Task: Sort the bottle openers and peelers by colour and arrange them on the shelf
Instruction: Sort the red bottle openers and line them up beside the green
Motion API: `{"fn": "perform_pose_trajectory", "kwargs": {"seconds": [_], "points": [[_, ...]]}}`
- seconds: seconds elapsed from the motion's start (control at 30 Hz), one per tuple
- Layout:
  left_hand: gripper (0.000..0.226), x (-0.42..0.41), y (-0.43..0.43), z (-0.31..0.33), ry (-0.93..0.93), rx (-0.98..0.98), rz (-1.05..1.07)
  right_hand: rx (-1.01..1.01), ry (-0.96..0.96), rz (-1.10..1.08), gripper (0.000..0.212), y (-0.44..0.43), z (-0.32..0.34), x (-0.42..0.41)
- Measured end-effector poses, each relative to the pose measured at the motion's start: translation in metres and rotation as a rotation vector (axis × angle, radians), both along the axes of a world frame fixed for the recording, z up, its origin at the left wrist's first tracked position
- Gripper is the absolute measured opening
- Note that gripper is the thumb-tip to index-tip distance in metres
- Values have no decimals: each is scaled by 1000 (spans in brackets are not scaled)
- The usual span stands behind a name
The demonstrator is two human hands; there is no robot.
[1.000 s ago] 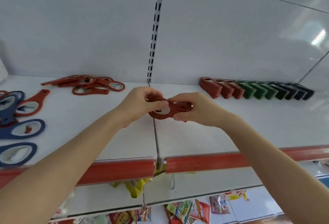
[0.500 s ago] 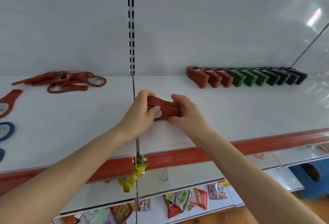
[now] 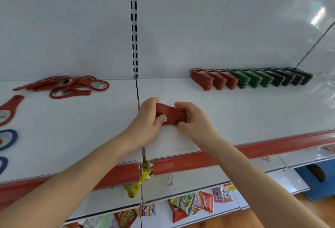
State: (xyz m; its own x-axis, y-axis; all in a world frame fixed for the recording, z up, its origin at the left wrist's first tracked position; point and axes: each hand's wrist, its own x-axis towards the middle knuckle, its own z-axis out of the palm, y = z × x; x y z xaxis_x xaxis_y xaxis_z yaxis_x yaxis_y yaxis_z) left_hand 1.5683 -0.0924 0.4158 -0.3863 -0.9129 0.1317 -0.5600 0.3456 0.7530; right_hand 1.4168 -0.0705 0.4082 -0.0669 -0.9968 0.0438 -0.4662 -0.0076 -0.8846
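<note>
Lowered since a second ago, the red stack point(image 3: 169, 114) now stands on edge on the shelf point(image 3: 235, 119) beside the seam. The left hand point(image 3: 149, 119) and right hand point(image 3: 193, 119) each have a curled grip on one end. A row point(image 3: 252, 80) of red, green and dark stacks lines the back, while the loose red openers point(image 3: 72, 86) and blue openers point(image 3: 9, 138) look unsorted.

The stack of flat red plastic bottle openers point(image 3: 170, 114), held loosely fanned a second ago, now sits squared edge-up at frame centre, lower towards the white shelf point(image 3: 244, 119), gripped between the left hand point(image 3: 149, 121) and the right hand point(image 3: 193, 119).
</note>
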Motion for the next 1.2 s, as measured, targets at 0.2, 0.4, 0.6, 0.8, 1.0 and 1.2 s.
{"fn": "perform_pose_trajectory", "kwargs": {"seconds": [0.2, 0.4, 0.6, 0.8, 1.0, 1.2], "points": [[43, 2, -3, 3, -41, -81, 5, -67, 80, 109, 48, -1, 13, -15], [33, 8, -11, -6, -289, -208, -72, -54, 238, 169, 45, -3, 8, -20], [35, 12, -11, -5, -394, -297, -97, -30, 297, 265, 42, -5, 24, -24], [46, 24, -23, 26, -30, 41, -56, 53, -42, 261, 23, 2, 48, -22], [27, 16, -22, 44, 514, 280, 138, 321, -455, 207, 29, 1, 64, -15], [23, 6, -8, 48, 983, 534, 163, 488, -770, 201, 36, 7, 65, -5]]}}
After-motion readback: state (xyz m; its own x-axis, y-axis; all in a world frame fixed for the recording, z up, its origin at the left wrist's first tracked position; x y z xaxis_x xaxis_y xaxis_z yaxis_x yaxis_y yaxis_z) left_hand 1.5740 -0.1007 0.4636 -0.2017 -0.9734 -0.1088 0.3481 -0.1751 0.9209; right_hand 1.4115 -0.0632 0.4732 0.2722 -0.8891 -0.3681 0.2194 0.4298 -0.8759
